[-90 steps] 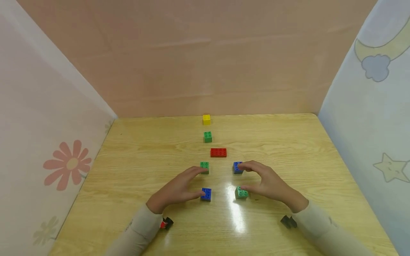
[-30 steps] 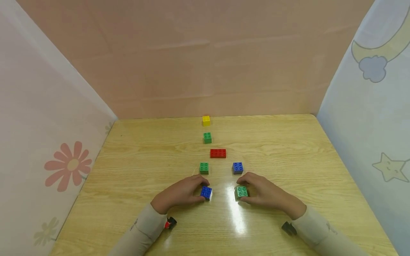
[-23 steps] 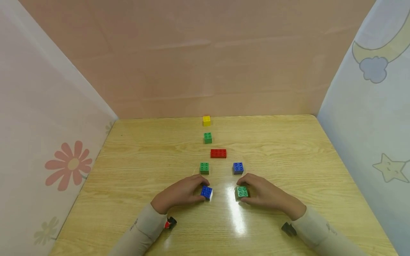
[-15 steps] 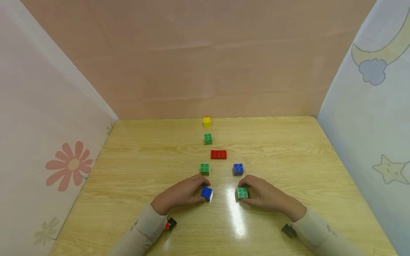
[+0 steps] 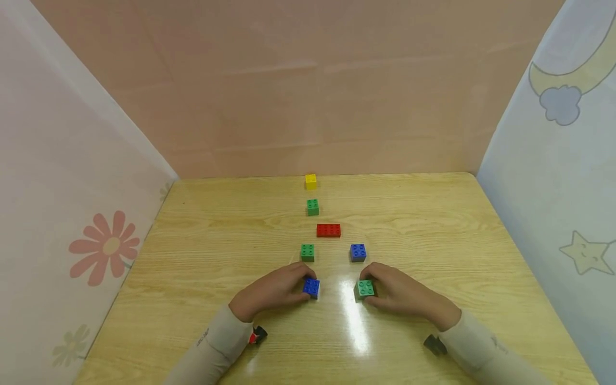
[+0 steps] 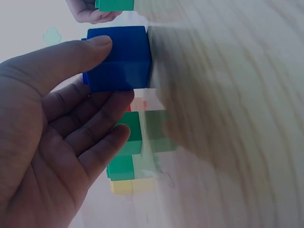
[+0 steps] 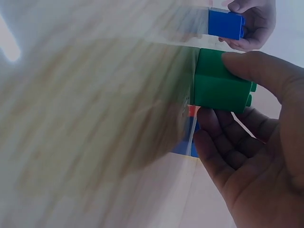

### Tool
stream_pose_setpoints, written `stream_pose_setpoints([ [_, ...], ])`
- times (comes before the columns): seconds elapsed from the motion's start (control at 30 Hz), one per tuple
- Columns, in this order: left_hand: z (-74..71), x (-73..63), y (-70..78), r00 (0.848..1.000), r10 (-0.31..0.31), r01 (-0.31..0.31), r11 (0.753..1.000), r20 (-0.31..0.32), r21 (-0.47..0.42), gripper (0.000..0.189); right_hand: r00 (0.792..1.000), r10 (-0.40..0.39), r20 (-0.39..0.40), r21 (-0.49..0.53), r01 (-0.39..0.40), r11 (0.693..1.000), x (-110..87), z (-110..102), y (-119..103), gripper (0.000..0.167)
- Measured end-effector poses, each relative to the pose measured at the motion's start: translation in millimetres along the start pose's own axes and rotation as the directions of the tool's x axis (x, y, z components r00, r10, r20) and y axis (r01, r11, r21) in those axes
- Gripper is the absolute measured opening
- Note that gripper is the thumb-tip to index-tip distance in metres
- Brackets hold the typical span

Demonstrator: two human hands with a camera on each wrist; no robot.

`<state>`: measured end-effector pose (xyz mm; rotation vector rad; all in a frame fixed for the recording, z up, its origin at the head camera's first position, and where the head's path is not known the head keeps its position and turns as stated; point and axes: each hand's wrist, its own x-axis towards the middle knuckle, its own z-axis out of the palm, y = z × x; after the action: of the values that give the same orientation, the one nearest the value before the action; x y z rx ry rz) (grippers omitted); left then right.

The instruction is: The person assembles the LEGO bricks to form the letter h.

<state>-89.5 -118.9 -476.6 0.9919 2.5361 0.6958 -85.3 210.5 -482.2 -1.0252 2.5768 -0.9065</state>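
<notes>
My left hand (image 5: 279,287) pinches a blue toy building brick (image 5: 311,289) between thumb and fingers. The left wrist view shows the thumb on one face of that blue brick (image 6: 121,59) and fingertips against the opposite side. Across from it, my right hand (image 5: 399,291) pinches a light green brick (image 5: 364,289) the same way; in the right wrist view its thumb presses the side of the green brick (image 7: 221,80). Both bricks have their studs up and sit at or very near the tabletop. Just beyond the hands lie a green brick (image 5: 307,253) and a second blue brick (image 5: 357,253).
Farther back on the wooden table (image 5: 231,214) are a long red brick (image 5: 329,230), another green brick (image 5: 313,207) and a yellow brick (image 5: 310,182) near the rear edge. A plain backdrop (image 5: 313,107) and patterned side panels (image 5: 544,203) enclose the table.
Three seconds ago both hands hovered with spread fingers over the bricks. They have come down, and each has taken hold of its near brick. The left blue brick has turned slightly.
</notes>
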Motion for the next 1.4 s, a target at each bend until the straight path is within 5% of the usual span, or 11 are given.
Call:
stream_pose_setpoints([
  [0.53,-2.2,2.6,10.2,0.999,-0.054,0.054,0.999,-0.001,0.000,0.034,0.998,0.039,0.039,-0.010,-0.039,0.999,12.3,-1.2,-9.7,0.036],
  [1.4,0.5,2.7,9.5,0.998,-0.053,0.053,0.999,-0.016,-0.012,0.033,0.999,-0.017,0.044,-0.009,0.017,1.000,37.2,0.7,-31.4,0.038],
])
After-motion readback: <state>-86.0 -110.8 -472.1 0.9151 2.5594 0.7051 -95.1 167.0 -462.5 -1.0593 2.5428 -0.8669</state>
